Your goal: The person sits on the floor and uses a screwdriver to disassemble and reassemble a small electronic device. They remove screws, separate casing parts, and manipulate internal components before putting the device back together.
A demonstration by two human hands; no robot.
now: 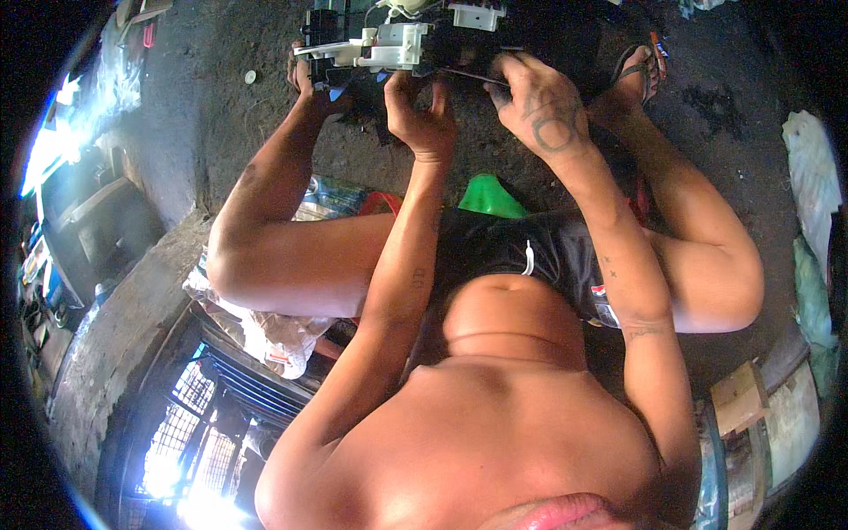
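A machine part of white and black plastic (393, 51), with gears and wires, stands at the top edge of the head view and is partly cut off. My left hand (422, 119) reaches up to its lower edge, fingers bent and gripping there; the fingertips are partly hidden. My right hand (541, 104) is closed around what looks like a screwdriver (464, 77), its thin metal shaft pointing left at the white plastic. Most of its handle is hidden in my fingers. Small blue pieces (336, 93) show under the part's left end.
Dark, dirty floor (265, 115) surrounds my feet. A green plastic piece (490, 196) lies between my legs. Wooden blocks (740, 397) are at the lower right, pale plastic sheets (813, 177) at the right edge. A low concrete ledge (132, 291) runs along the left.
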